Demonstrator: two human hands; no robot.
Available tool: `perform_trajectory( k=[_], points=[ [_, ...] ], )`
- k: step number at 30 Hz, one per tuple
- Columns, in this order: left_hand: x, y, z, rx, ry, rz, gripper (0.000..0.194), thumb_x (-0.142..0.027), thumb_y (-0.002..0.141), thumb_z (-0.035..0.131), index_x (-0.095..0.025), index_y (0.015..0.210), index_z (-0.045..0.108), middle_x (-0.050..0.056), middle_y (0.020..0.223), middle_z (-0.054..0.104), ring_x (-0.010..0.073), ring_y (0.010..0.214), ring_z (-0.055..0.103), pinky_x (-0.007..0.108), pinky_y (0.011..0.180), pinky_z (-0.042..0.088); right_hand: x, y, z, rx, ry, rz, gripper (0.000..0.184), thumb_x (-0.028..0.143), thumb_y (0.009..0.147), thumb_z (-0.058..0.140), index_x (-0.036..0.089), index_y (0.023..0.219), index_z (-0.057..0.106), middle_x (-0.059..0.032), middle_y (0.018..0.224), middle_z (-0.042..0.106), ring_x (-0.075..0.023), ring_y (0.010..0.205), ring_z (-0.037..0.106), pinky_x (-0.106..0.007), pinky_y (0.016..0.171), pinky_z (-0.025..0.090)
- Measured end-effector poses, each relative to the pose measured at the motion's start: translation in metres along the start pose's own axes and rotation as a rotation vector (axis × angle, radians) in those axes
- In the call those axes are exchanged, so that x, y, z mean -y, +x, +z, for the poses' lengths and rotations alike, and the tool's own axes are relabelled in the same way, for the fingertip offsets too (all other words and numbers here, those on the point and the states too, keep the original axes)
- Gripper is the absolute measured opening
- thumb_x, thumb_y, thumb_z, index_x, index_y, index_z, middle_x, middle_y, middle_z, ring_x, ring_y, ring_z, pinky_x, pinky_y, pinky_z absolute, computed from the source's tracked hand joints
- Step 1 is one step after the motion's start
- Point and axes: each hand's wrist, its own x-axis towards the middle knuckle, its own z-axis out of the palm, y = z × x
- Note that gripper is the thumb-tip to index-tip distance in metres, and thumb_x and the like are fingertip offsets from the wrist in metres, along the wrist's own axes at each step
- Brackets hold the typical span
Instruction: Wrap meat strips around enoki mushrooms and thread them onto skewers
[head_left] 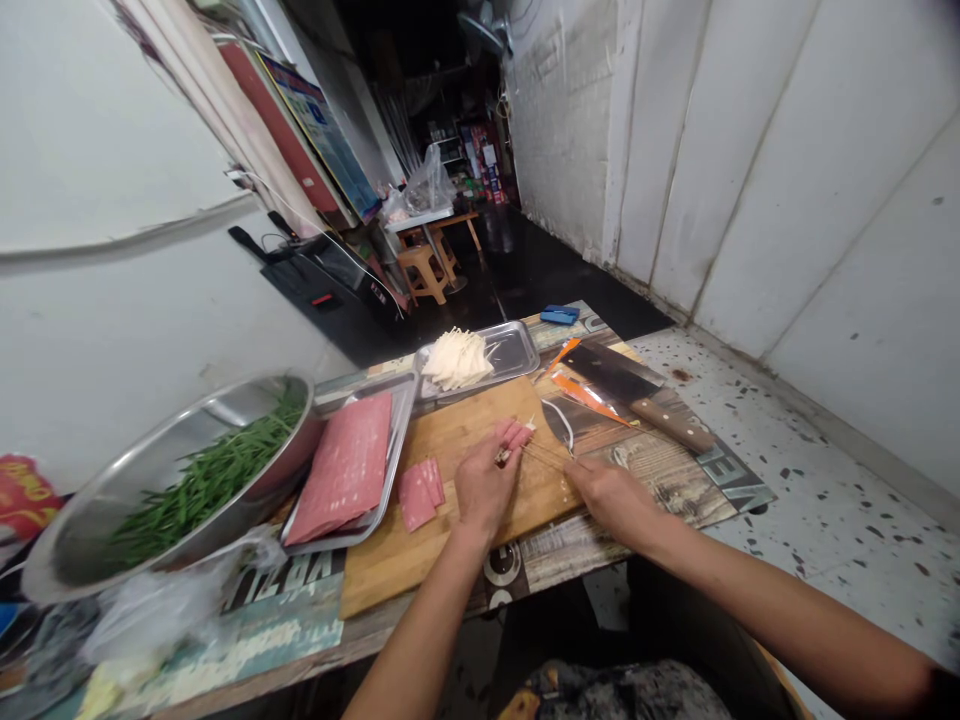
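My left hand [482, 488] pinches a small roll of pink sliced meat [516, 434] above the wooden cutting board [397, 580]; pale ends poke out of the roll. Thin wooden skewers [547, 458] run from the roll to my right hand [613, 502], whose fingers are closed on them. Whether their tips are inside the meat, I cannot tell. A few flat pink meat slices [421, 494] lie on the board, left of my left hand. Beside the board, a stack of the same meat [345, 465] fills a metal tray [406, 415]. Enoki mushrooms [457, 360] lie on a second metal tray [517, 345].
At the left stands a large steel bowl [90, 500] of cut green vegetables [210, 475]. A cleaver [611, 370] and orange-edged packaging [589, 398] lie right of the board. A blue object [559, 315] sits at the table's far edge. Plastic bags [165, 610] crowd the near left.
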Motion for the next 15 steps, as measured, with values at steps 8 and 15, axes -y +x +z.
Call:
perform_trajectory(
  k=[8,15],
  points=[
    [-0.002,0.001,0.000,-0.007,0.006,0.005,0.019,-0.032,0.086,0.060,-0.025,0.101,0.068,0.003,0.116,0.069,0.0198,0.106,0.064,0.033,0.092,0.051,0.005,0.009,0.006,-0.004,-0.110,-0.042,0.023,0.004,0.086,0.043,0.013,0.102,0.057,-0.0113,0.095,0.064,-0.0222,0.081,0.063,-0.027,0.068,0.045],
    [-0.003,0.001,-0.001,-0.012,0.031,0.008,0.019,-0.029,0.085,0.061,-0.025,0.102,0.068,0.003,0.117,0.068,0.0194,0.105,0.065,0.033,0.091,0.052,0.015,0.018,0.002,0.019,-0.182,-0.055,0.026,0.001,0.086,0.038,0.012,0.102,0.055,-0.0144,0.095,0.063,-0.0220,0.080,0.064,-0.027,0.064,0.045]
  ],
)
